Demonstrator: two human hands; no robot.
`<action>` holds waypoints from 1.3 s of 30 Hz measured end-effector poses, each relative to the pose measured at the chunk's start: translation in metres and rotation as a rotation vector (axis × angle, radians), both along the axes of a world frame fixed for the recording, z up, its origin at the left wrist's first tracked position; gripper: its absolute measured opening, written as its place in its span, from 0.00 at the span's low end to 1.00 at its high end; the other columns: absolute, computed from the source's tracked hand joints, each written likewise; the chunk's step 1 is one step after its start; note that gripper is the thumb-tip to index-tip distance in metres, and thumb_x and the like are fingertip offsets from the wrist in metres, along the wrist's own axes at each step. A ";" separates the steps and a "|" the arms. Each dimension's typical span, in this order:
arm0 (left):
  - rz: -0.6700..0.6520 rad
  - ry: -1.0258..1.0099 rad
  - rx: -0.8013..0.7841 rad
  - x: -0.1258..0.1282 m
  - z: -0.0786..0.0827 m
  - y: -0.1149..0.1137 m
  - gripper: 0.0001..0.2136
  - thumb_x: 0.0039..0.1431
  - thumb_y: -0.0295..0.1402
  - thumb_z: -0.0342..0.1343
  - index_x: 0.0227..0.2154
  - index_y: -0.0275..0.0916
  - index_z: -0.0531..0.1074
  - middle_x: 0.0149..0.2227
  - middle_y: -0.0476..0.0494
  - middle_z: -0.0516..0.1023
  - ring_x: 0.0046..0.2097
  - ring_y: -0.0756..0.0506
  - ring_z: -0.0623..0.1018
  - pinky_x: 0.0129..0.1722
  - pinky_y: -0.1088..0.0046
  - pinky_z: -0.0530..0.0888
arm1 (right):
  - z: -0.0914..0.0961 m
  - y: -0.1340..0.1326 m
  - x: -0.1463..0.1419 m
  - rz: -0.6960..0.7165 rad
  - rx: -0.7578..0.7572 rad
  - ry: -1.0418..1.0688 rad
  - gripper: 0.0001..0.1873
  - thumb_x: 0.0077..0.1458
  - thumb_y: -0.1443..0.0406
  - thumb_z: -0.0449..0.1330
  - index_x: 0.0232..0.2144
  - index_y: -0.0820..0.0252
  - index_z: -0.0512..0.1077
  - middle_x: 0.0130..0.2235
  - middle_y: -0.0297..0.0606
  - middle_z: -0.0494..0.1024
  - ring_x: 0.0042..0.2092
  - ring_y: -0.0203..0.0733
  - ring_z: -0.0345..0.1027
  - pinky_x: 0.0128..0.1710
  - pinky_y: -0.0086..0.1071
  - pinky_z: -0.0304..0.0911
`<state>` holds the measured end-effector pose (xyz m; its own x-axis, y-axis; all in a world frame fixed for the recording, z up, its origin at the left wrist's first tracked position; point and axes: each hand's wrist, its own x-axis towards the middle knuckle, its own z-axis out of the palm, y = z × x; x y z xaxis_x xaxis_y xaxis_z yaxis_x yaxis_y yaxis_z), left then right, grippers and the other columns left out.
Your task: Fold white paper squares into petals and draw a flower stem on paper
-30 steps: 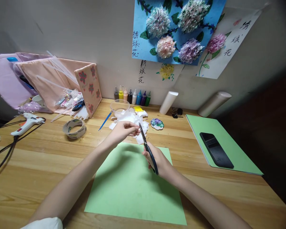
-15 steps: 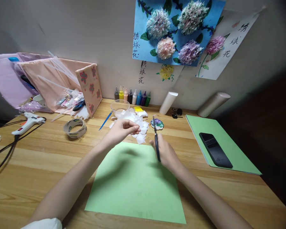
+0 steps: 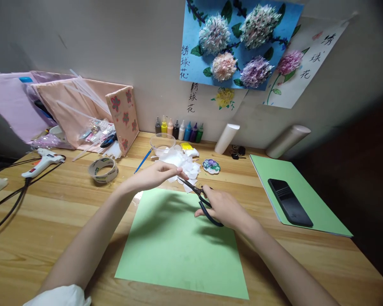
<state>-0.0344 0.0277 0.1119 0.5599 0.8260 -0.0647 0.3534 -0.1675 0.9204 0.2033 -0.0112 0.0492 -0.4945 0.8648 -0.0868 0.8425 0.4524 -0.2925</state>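
- Left hand (image 3: pixel 156 174): raised above the far edge of the green sheet. The fingertips (image 3: pixel 180 171) are pinched together. Whether a paper scrap sits between them cannot be determined.
- Right hand (image 3: pixel 222 208): closed through the handles of a pair of black scissors (image 3: pixel 194 192), low over the sheet. The blades point far-left and appear close together.
- Change noted: half a second ago the scissors stood upright, apart from the left hand. They now lie nearly level, with the tip touching or just beside the left fingertips. Judgement: blade and pinch have been brought back together for another snip.
- Green paper sheet (image 3: pixel 178 246): flat on the tabletop (image 3: pixel 51 212), directly under both hands, uncut as far as can be seen.
- White paper scraps (image 3: pixel 182 160): heaped just beyond the hands. A clear bowl (image 3: pixel 161 143) and a blue paintbrush (image 3: pixel 142 161) lie at their left, and a small flower-shaped piece (image 3: pixel 211 165) at their right.
- Paint bottles (image 3: pixel 178 129): in a row against the far wall.
- Left side: tape roll (image 3: pixel 103 169), with a glue gun (image 3: pixel 43 160) farther left.
- Right side: phone (image 3: pixel 290 202) lying on a second green sheet (image 3: pixel 268 170).
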 end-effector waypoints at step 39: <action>0.064 -0.136 -0.404 -0.093 -0.057 -0.158 0.22 0.54 0.50 0.54 0.36 0.35 0.79 0.40 0.38 0.80 0.46 0.42 0.76 0.50 0.69 0.70 | 0.014 -0.058 -0.123 0.850 0.482 0.742 0.07 0.58 0.71 0.53 0.34 0.59 0.71 0.34 0.41 0.77 0.38 0.39 0.68 0.38 0.34 0.67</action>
